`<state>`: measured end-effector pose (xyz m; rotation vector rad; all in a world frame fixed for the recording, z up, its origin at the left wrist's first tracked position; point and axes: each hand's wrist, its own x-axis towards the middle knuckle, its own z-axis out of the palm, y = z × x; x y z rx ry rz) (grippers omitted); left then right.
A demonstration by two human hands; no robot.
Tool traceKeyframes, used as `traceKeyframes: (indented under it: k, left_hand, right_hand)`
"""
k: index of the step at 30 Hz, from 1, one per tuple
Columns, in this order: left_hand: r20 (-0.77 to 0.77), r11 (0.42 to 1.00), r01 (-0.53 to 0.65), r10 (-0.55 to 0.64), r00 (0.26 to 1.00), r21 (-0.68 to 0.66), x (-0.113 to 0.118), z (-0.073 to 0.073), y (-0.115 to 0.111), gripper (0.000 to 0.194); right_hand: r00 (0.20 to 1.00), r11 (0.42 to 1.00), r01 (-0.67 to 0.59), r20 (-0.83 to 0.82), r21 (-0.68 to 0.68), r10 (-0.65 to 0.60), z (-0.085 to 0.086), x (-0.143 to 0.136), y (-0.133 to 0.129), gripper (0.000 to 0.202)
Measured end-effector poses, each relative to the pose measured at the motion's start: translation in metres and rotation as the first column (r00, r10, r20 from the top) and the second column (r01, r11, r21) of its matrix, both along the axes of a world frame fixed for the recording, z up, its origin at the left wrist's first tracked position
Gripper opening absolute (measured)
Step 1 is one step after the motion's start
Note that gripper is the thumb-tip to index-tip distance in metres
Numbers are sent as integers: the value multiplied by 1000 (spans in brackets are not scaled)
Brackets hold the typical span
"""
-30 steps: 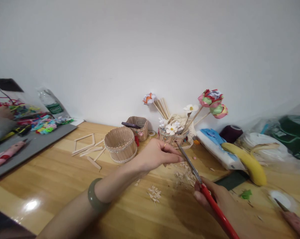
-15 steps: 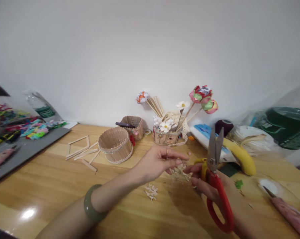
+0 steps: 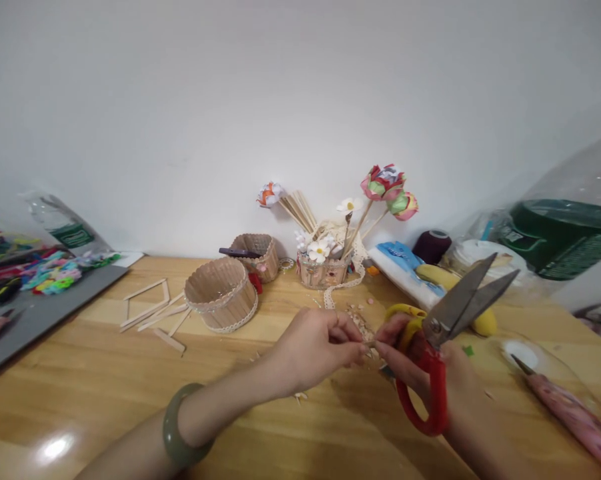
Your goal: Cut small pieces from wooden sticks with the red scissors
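"What is around you?"

"A wooden table [image 3: 290, 447] lies under my left hand [image 3: 305, 347] and right hand [image 3: 453, 383]. Left of my fingers, farther off, stands a round slatted basket [image 3: 230, 313]."

"And what do you hold?"

"My right fingers are hooked through the scissors [image 3: 437, 330], blades parted, pointing up, away and rightward from both sets of fingertips. Just past those tips lie wood chips [image 3: 362, 325]. Smallest is a wooden sliver [image 3: 372, 344], pinched between left thumb and forefinger."

"How does it lie?"

"Between my hands, its long axis seemingly crosswise, hand to hand. Neither hand is nearer: my right fingertips meet its other end, though whether they pinch it I cannot tell."
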<state>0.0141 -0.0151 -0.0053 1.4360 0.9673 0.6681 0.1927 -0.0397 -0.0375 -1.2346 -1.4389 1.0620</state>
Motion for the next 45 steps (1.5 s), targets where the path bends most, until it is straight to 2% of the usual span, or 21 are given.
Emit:
traceKeyframes:
  k: [3,5,6,9,11,13,16,18,23,27,32,37,40,42,45]
  left_hand:
    - [-92,991,58,-46,995,124,-1,-3,-1,9]
    - [-196,948,76,-15,980,308,-2,-5,-2,11]
    - [-251,903,93,17,968,419,-2,-6,-3,11]
    - [-341,714,164,111,933,681,-3,-8,-4,15]
    - [-337,608,181,151,930,773,-3,-11,-5,15]
    - [-320,530,184,177,931,828,-4,-12,-6,16]
    - [-295,449,184,190,936,874,-4,-12,-6,16]
    - [-273,424,173,186,944,889,-4,-11,-6,16]
    - [-239,419,151,166,957,895,-4,-8,-5,17]
    - [-306,380,217,191,933,899,-5,-9,-4,18]
    - [-302,348,212,226,926,913,-6,-10,-4,18]
    - [-222,187,169,316,923,968,-6,-9,-4,19]
    - [-81,79,56,365,927,995,-7,-4,-2,17]
    - [29,11,-36,377,926,999,-9,2,-1,12]
    - [145,-60,-132,365,920,989,-12,11,0,7]
  right_hand:
    - [998,998,51,22,29,-52,5,-5,-3,19]
    - [996,996,83,26,39,-84,8,-9,-4,18]
    - [995,995,95,22,37,-96,9,-11,-5,17]
    - [992,991,128,6,46,-128,11,-15,-4,12]
    - [988,987,151,-4,56,-151,11,-16,-4,11]
    - [985,983,174,-9,59,-174,10,-17,-3,10]
    - [982,980,187,-17,65,-186,7,-17,-3,9]
    - [983,981,182,-18,65,-181,6,-16,-4,8]
    - [983,981,185,3,53,-185,9,-11,-5,13]
    - [986,985,166,18,54,-167,6,-9,-5,13]
    - [982,981,189,-8,47,-189,10,-11,-4,11]
    - [979,979,198,30,58,-200,13,-13,-4,19]
    - [940,966,243,225,87,-257,13,-9,-6,24]
    - [856,957,267,428,113,-289,14,-7,-8,29]
    - [683,943,305,658,136,-316,17,-8,-9,29]
